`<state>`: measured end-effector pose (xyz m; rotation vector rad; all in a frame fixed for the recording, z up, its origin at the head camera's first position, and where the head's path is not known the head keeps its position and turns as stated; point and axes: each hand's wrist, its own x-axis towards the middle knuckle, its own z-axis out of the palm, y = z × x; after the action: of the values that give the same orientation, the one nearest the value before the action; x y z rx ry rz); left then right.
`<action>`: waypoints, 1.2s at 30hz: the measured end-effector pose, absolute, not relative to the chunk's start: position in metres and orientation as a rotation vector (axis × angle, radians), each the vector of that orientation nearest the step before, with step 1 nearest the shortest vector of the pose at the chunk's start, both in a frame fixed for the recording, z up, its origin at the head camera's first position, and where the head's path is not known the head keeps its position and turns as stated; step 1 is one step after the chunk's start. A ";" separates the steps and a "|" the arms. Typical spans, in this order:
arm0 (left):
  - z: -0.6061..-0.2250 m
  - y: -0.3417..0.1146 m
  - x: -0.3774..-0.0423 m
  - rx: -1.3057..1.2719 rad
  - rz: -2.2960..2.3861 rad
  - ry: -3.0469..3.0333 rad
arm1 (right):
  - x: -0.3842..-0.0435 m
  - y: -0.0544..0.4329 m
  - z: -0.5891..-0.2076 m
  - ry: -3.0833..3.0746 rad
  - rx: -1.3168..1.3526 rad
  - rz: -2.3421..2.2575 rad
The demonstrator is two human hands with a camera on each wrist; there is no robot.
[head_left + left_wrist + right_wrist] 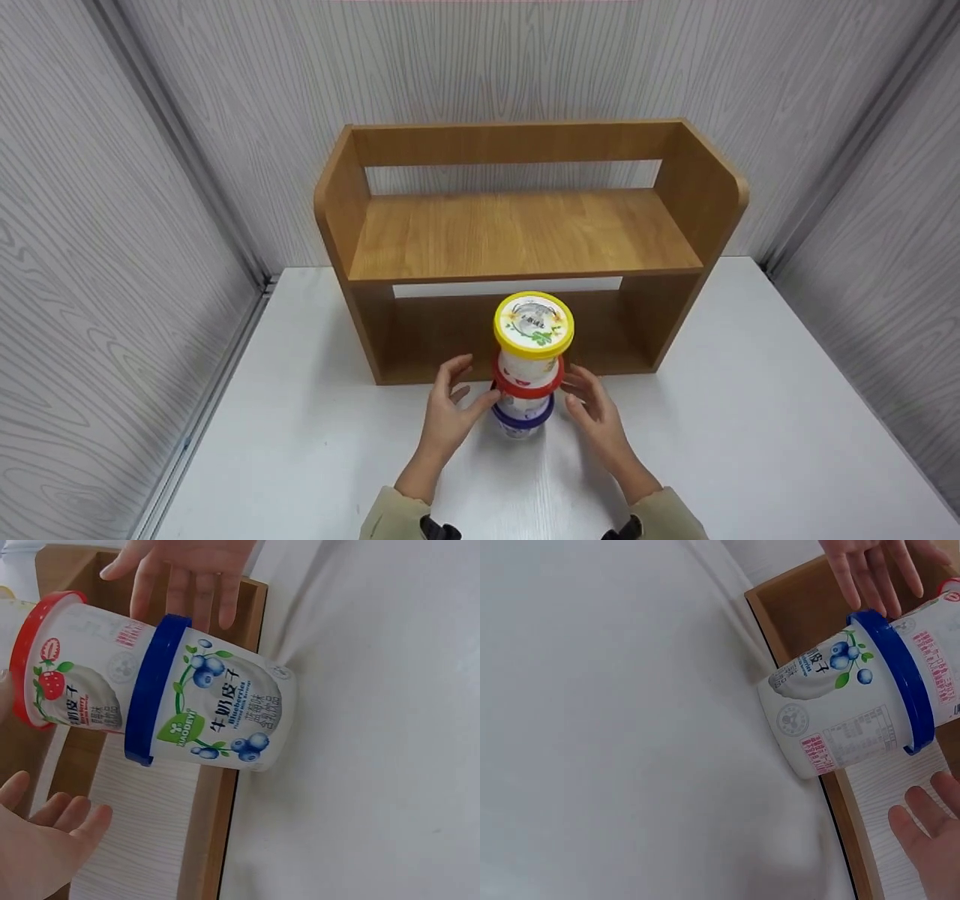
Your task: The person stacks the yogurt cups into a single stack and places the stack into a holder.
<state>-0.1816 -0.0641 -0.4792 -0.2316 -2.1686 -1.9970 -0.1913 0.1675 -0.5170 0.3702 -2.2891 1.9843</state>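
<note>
Stack of three cups (528, 366): centre of frame, standing upright on the table (750, 420), directly before the wooden shelf (525, 240). Hands (450, 409) flank the stack, slightly apart from it. Lower shelf opening: middle blocked by the stack, left and right portions open. Upper shelf board: bare, reachable from above. Table at lower left and right: open. Panel walls (112, 225) close three sides.

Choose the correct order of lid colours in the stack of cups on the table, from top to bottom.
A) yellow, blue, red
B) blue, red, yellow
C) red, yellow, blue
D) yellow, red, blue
D: in the head view the yellow lid is on top, the red lid is under it, and the blue lid is lowest.
</note>
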 end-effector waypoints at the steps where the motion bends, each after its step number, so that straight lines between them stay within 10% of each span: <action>1: -0.481 -0.064 -0.181 -0.217 -2.004 -2.181 | -0.191 0.168 -0.518 -2.299 0.361 1.986; 36: -0.569 -0.064 -0.202 -0.053 -2.190 -2.343 | -0.208 0.173 -0.578 -2.401 0.303 2.095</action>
<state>-0.2017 -0.0640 -0.5689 -0.0530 -2.3433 -2.1897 -0.2083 0.1725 -0.5784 0.3032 -2.4014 2.0947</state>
